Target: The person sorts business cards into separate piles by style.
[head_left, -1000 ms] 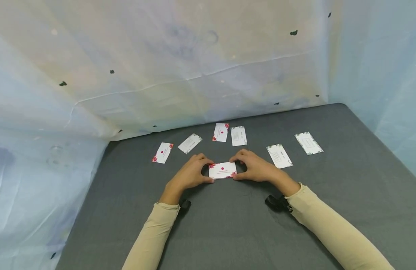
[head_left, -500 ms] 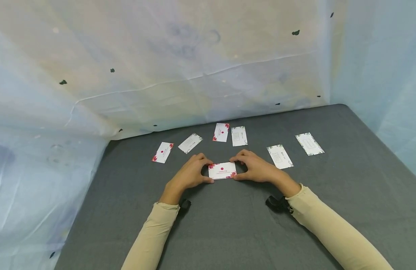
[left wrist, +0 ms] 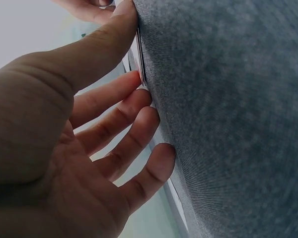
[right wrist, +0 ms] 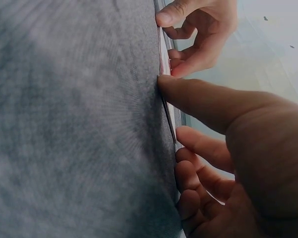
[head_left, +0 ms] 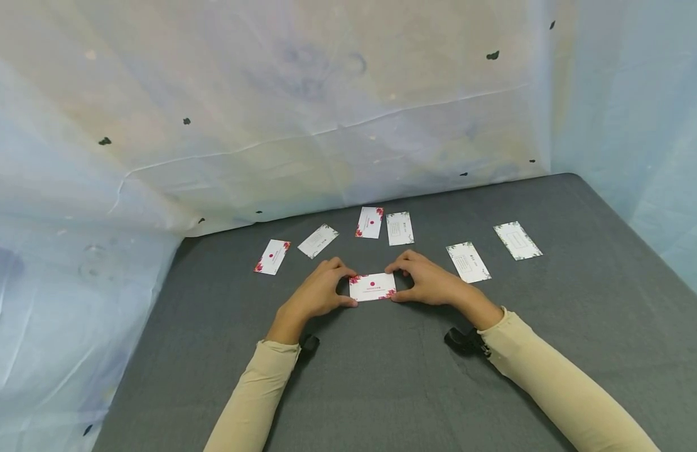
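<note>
We see a small stack of cards (head_left: 373, 287) lying on the grey table (head_left: 360, 383), between a person's two hands and in front of a loose row of other cards. The left hand (head_left: 321, 287) grips the stack's left end, thumb at the near edge and fingertips at the far edge. The right hand (head_left: 430, 280) pinches the right end in the same way, so we find all four corners framed by fingers. In both wrist views we make out thin layered edges, though we cannot count the cards.

The top face is white, with red flowers in the corners and a red dot near the middle. Beyond the left hand we see a tilted red-flowered card (head_left: 272, 257), and to its right a white card (head_left: 318, 241) set at a slant. Farther back, another red-flowered card (head_left: 370, 222) lies just beside a leaf-edged card (head_left: 400, 228). Past the right hand we have a printed card (head_left: 469, 262) near the wrist and, well apart at far right, a bordered card (head_left: 518, 240). We also see beige sleeves (head_left: 252, 389) and a pale patterned sheet (head_left: 326, 94) behind the table.
</note>
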The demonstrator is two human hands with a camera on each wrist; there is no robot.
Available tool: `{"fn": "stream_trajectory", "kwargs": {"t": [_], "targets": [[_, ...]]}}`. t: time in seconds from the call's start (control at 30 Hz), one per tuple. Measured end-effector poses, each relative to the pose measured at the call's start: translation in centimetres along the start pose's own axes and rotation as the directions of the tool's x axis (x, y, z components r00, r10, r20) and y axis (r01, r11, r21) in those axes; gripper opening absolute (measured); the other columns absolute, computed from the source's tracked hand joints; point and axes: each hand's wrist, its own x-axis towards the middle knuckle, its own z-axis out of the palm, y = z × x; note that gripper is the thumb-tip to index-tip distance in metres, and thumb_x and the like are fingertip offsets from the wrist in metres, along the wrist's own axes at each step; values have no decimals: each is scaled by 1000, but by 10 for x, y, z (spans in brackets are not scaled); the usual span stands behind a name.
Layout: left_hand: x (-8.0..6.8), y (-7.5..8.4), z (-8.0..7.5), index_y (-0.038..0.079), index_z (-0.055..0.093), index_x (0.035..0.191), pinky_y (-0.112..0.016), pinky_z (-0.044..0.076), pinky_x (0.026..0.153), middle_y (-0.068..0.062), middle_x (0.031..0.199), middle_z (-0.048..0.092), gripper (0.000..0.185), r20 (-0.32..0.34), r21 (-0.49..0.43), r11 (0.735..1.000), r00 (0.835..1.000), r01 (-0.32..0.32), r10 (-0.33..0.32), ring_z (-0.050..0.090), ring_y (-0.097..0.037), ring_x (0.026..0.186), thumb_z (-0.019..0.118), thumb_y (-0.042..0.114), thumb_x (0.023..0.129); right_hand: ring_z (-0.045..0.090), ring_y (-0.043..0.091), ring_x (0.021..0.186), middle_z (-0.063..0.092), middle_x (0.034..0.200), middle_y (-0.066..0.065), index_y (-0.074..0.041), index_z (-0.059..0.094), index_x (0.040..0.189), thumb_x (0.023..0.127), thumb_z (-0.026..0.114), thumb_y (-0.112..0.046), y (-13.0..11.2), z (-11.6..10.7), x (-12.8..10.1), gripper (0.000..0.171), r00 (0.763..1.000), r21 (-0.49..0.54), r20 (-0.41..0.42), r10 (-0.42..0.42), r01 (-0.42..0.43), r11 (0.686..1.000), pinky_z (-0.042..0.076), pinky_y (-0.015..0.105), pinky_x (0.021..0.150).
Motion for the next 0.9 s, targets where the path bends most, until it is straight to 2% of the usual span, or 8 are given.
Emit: {"fn": "stream_trajectory", "kwargs": {"t": [0.5,0.63,0.77,0.9], "targets": [[2,-2,2,12,66,129,-41,45,100,-4,115,57,58,-3,-5,1000,1000,-7,7,51,-22,111,86,32,78,51,19,105,54,121,5,-14,63,131,85,79,-31,0,-1,-2,51,1000,-6,-1,0,0,1000,43,42,94],[3,-3,1,12,65,131,-40,45,99,-3,115,57,60,-1,8,1000,1000,-9,9,51,-21,110,86,32,78,51,20,106,52,124,8,-11,57,138,86,78,-35,2,-5,-1,62,1000,29,5,-23,23,999,44,41,93],[2,-3,1,12,64,132,-40,45,100,-3,116,56,62,6,14,1000,1000,-3,3,50,-21,110,86,33,78,54,23,108,49,131,11,-12,46,147,87,76,-38,7,-18,-1,72,998,98,-54,-21,27,995,46,39,86],[1,-5,2,10,63,133,-40,46,99,-4,117,56,64,9,0,1000,1000,-18,18,50,-21,110,86,34,78,56,26,111,49,136,13,-13,46,147,91,72,-38,13,-26,-1,66,994,110,-111,-4,16,994,47,41,84]]}}
